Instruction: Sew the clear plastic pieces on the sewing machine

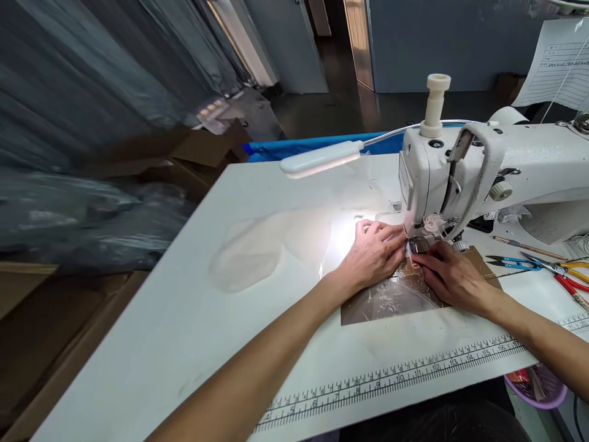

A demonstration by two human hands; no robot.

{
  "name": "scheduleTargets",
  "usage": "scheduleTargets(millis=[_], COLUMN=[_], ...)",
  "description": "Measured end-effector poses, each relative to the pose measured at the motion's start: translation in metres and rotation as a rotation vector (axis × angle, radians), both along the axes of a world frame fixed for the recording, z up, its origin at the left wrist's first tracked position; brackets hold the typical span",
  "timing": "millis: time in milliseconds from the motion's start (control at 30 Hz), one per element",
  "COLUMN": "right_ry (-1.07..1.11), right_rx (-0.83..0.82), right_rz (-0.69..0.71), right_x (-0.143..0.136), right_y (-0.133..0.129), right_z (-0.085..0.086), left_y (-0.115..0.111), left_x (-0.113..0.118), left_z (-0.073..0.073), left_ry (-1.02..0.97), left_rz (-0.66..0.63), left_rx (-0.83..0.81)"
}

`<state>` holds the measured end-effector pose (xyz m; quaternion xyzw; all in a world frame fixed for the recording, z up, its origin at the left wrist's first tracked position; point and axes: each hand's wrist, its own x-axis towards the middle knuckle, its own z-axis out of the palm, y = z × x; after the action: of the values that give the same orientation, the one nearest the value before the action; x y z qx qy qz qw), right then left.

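A white sewing machine (418, 178) stands on the right of the table, its needle area just beyond my two hands. My left hand (375, 255) lies palm down left of the needle area, fingers stretched forward and touching the work surface. Close by on the right, my right hand (451, 276) has thumb and fingers pinched together near the presser foot; what is between them is hidden. Under both hands is a shiny brown plate (381, 307). A sheer whitish piece of material (248, 255) spreads flat over the table to the left.
A lamp (322, 159) lights the needle area. Blue thread snips (513, 263), scissors and red-handled tools (570, 288) lie at the right. A printed ruler (396, 380) runs along the table's front edge. A purple basket (550, 399) sits below; cardboard boxes (207, 150) stand left.
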<state>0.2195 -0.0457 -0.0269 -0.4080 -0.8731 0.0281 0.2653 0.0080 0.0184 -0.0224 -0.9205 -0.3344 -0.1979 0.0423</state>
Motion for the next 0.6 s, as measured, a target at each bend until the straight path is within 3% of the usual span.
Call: scheduleTargets(millis=[333,600], right_ry=[-0.071,-0.145], right_rx=[0.052,-0.043], right_rz=[-0.028,-0.061], right_x=[-0.0050,-0.0090], right_y=[-0.0008,-0.0068], right_z=[0.0017,0.0090], left_y=[-0.0014,-0.0040], left_x=[-0.0031,-0.0025], left_z=[-0.0006,0.0040], left_ry=[-0.043,-0.014], left_rz=[-0.047,-0.037], left_rx=[-0.027,-0.070])
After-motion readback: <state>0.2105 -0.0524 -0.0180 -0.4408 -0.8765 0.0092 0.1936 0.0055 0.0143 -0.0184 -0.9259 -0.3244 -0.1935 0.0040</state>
